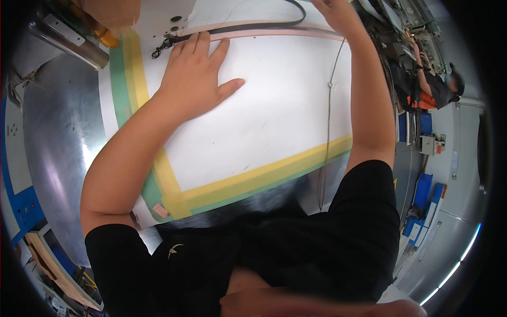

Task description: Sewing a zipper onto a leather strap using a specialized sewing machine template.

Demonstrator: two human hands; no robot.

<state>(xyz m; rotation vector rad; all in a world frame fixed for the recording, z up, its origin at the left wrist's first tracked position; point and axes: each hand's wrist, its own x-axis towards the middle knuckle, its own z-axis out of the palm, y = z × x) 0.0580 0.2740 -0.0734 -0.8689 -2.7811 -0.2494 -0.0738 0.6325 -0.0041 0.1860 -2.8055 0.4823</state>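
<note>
In the head view, we work over a white sheet (274,111) with faint dark marks, laid beside a rounded, shiny metal surface (58,121) on our left. To our right, the room shows another person (430,87) in dark clothing, blue bins (422,190) and bright light strips (449,277). A yellow-and-green tape border (264,171) edges the sheet on its left and near sides; between our forearms the white stretches broad and flat, crossed at the right by a thin knotted cord (329,113). Our left hand (195,79) lies flat, fingers spread, their tips at the dark, narrow strap (248,26). The strap runs along a pink strip (264,33), its metal clip (162,46) just beside those fingers, its other end curving back toward the upper edge. Our right hand (337,11) is cut off there; we cannot tell whether it grasps anything.
</note>
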